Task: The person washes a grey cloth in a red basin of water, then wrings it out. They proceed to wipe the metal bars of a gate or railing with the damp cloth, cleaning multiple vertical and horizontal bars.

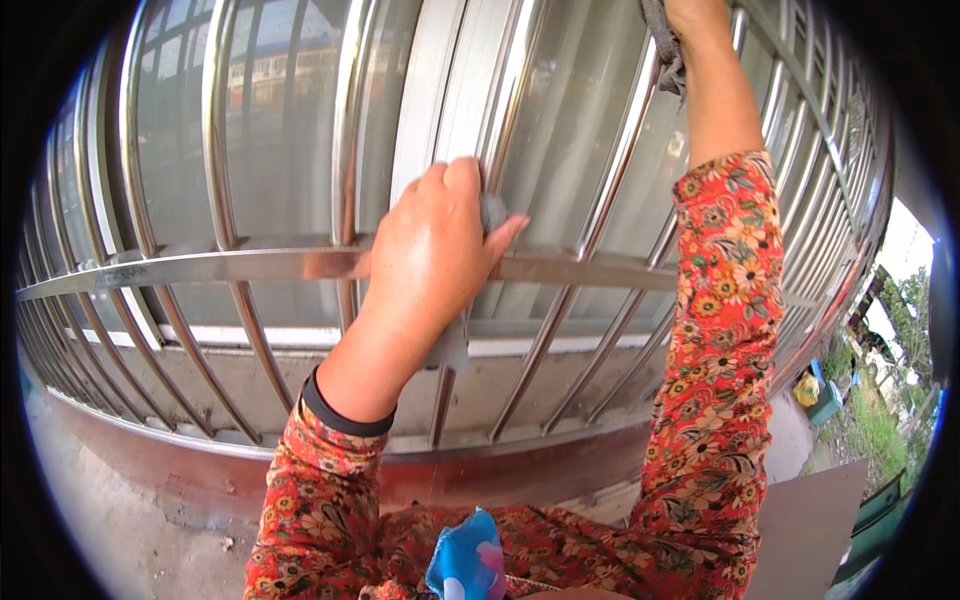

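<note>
My left hand (428, 245) is closed around a vertical steel bar where it meets the flat crossbar (210, 266) of a window grille. A bit of grey cloth (493, 211) shows between its thumb and fingers, and a grey flap hangs below the wrist; most of the cloth is hidden by the hand. Higher up on the right, my right hand (697, 14) is cut off by the upper edge. A dark grey rag (664, 48) hangs from it against another bar (628, 125), and its fingers are mostly out of sight.
Behind the bars stands a window with a white frame (432, 90) and reflecting glass (275, 130). A reddish ledge (400, 490) runs beneath the grille. Concrete ground lies at the lower left. Plants (885, 410) and a teal bucket (825, 402) are at the right.
</note>
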A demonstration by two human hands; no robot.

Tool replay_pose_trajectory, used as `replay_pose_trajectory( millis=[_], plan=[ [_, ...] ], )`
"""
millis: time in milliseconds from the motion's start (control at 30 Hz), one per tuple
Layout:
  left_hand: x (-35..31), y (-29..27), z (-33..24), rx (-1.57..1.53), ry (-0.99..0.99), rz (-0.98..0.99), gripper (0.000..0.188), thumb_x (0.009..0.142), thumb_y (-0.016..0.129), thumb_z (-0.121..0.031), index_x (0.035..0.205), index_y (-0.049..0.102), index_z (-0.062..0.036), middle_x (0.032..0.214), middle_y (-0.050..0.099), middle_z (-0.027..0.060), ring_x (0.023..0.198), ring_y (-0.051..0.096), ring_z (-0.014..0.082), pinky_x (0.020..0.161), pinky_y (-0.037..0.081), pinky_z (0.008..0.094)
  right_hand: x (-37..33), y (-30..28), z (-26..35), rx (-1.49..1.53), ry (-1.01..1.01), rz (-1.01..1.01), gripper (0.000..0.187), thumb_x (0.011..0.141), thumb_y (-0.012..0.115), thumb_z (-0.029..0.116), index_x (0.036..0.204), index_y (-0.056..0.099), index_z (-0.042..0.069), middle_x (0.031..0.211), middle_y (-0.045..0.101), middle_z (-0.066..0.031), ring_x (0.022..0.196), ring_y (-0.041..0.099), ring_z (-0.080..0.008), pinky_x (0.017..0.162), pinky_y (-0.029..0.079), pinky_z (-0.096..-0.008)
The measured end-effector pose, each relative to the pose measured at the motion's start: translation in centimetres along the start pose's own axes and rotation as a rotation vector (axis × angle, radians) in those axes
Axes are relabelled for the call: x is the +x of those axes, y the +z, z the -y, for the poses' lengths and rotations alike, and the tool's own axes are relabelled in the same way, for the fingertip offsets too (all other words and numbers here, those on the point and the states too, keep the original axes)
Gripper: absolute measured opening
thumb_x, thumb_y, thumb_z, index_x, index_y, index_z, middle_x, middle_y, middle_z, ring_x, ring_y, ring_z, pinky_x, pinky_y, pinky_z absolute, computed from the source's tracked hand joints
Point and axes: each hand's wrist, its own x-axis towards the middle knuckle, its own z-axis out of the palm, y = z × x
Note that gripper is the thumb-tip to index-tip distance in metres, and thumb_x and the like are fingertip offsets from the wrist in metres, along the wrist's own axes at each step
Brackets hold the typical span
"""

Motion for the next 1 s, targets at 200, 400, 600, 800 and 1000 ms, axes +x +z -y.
replay_pose_trajectory(
  millis=[200, 400, 600, 800, 1000],
  plan=[
    [-0.6, 0.9, -0.1, 0.095, 0.031, -0.128, 0.051, 0.083, 0.07, -0.042, 0.108, 0.056, -0.0003, 0.089, 0.06, 0.0156, 0.082, 0.06, 0.0362, 0.068, 0.05, 0.0431, -14.4, -0.6, 0.2, -0.035, -0.227, -0.077, 0.052, 0.077, 0.063, 0.0, 0.127, 0.045, 0.0, 0.104, 0.062, -0.0183, 0.102, 0.06, -0.0304, 0.093, 0.046, -0.0389],
    [-0.6, 0.4, 0.9, 0.11, 0.156, -0.134, 0.04, 0.086, 0.067, -0.039, 0.091, 0.056, -0.0004, 0.081, 0.058, 0.0163, 0.075, 0.059, 0.0353, 0.065, 0.05, 0.0431, -22.9, -3.1, 1.9, -0.323, -0.574, 0.275, 0.053, 0.069, 0.07, 0.016, 0.12, 0.06, 0.009, 0.123, 0.061, -0.0122, 0.106, 0.058, -0.0313, 0.095, 0.043, -0.0394],
    [0.2, -1.0, 1.3, 0.151, 0.117, 0.077, 0.037, 0.092, 0.059, -0.037, 0.087, 0.059, 0.0, 0.079, 0.06, 0.0198, 0.077, 0.059, 0.0418, 0.069, 0.047, 0.0475, -22.8, -3.0, 5.5, -0.277, -0.325, 0.905, 0.039, 0.068, 0.067, 0.024, 0.104, 0.065, 0.007, 0.1, 0.068, -0.0128, 0.091, 0.064, -0.0315, 0.082, 0.048, -0.0424],
    [2.1, -1.9, 2.2, 0.103, 0.028, 0.279, 0.044, 0.098, 0.045, -0.043, 0.086, 0.064, -0.0042, 0.08, 0.063, 0.0212, 0.08, 0.06, 0.0426, 0.068, 0.048, 0.0476, -19.3, 0.8, 6.0, -0.098, 0.355, 1.508, 0.023, 0.071, 0.063, 0.025, 0.077, 0.063, 0.002, 0.063, 0.059, -0.0093, 0.059, 0.055, -0.0196, 0.057, 0.043, -0.0364],
    [0.1, -0.2, 2.8, 0.13, 0.179, -0.105, 0.039, 0.09, 0.059, -0.042, 0.073, 0.06, -0.0065, 0.07, 0.062, 0.0127, 0.065, 0.063, 0.0334, 0.056, 0.05, 0.0436, -25.2, -0.9, 5.9, -0.196, -0.142, 0.781, 0.03, 0.069, 0.067, 0.021, 0.093, 0.066, 0.003, 0.087, 0.067, -0.0173, 0.08, 0.063, -0.038, 0.075, 0.051, -0.0446]
  ],
)
